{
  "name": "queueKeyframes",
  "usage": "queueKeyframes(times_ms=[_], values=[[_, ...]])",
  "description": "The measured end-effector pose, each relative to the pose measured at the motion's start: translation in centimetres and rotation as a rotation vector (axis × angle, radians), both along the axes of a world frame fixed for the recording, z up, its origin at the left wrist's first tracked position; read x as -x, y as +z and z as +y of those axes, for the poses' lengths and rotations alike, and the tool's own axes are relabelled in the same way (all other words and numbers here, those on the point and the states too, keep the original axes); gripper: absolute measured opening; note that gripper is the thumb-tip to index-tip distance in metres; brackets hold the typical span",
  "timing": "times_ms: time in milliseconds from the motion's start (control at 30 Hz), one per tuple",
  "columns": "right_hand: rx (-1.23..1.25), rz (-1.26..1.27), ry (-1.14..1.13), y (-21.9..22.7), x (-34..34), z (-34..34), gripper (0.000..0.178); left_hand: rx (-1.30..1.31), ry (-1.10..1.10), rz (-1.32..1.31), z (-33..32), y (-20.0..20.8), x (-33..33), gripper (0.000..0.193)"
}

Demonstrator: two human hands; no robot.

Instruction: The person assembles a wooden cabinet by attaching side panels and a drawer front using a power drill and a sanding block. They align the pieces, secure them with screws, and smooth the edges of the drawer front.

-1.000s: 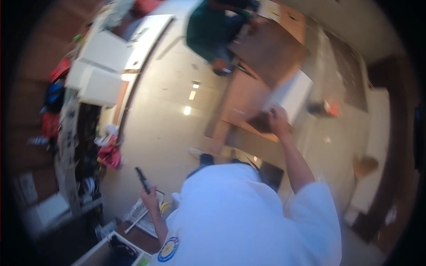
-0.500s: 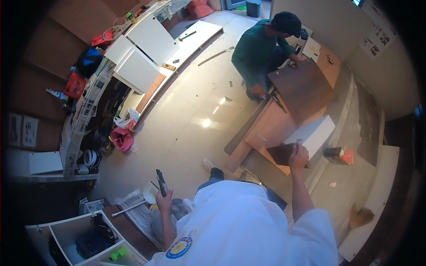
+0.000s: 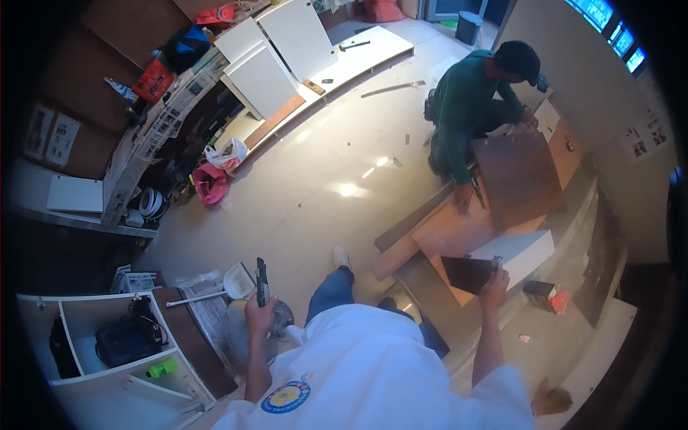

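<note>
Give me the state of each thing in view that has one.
Left hand, closed around black tool
Black tool, held
Right hand, touching dark-and-white piece
White cabinet, open, dark bag inside
Grey bin, upright
Hammer, lying flat
Brown board, resting on lighter boards

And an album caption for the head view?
Left hand gripping a black tool, right hand on a white-and-brown panel, co-worker crouching nearby.

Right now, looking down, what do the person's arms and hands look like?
No gloves cover the fingers of the left hand or right hand, and both forearms are bare. The short right sleeve is white, part of a white shirt with a round blue-and-yellow emblem.
</note>
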State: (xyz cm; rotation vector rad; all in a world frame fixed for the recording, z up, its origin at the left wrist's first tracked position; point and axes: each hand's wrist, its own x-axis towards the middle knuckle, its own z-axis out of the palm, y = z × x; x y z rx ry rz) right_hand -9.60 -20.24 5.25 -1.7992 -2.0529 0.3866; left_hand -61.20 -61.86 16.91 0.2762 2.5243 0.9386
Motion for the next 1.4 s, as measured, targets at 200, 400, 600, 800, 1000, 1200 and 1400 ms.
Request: queueKeyframes(times_ms=[200, 400, 600, 800, 1000, 1200, 1400], values=[[0.040, -0.072, 0.010, 2.5, -2.1, -1.1, 0.034, 0.073, -0.018, -0.049, -0.9, -4.8, 6.6, 0.028], [-0.059, -0.566, -0.475, 3.5, -4.7, -7.1, 0.033, 0.087, -0.089, -0.269, 1.4, -5.0, 18.1, 0.030], [0.191, -0.448, -0.447, 5.7, 6.1, -11.9, 0.025, -0.114, -0.041, -0.226, 0.5, -5.5, 26.4, 0.038], [0.216, -0.120, 0.040, 1.9, 22.2, -10.3, 0.030, -0.185, -0.048, -0.215, 5.4, -8.3, 29.5, 0.050], [0.765, -0.212, 0.388, -1.3, 40.6, 0.3, 0.027, -0.106, -0.024, -0.140, 7.5, -6.6, 31.0, 0.040], [0.899, -0.065, 0.472, -0.5, 60.1, 6.0, 0.021, -0.038, 0.201, -0.266, 5.6, -6.8, 37.6, 0.037], [1.015, 0.019, 0.498, -1.4, 71.0, 14.3, 0.017, -0.001, 0.466, -0.231, 10.1, -8.2, 43.9, 0.034]])
